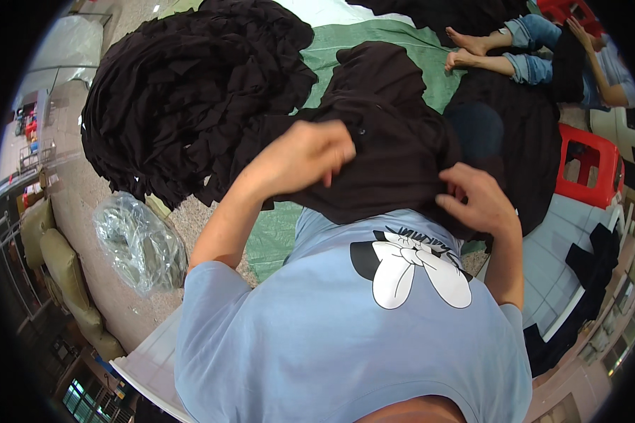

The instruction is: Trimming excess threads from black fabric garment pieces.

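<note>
A dark garment [395, 158] is spread over my lap, with creases in its cloth and a small round spot near its upper middle. Over its left part is my left hand [307, 158], its fingers bent and smeared by motion; whether cloth is in them does not show. At the garment's right side my right hand [480, 201] lies against the cloth, fingers bent, with a gap between thumb and fingers. More bunched dark cloth [377, 67] rises beyond the garment.
A large coiled heap of dark cloth [197, 99] lies at the far left, near a clear plastic bag [137, 243]. Green sheeting [374, 34] covers the floor ahead. A red stool [591, 166] stands right. Another person's bare feet [469, 49] reach in at the far right.
</note>
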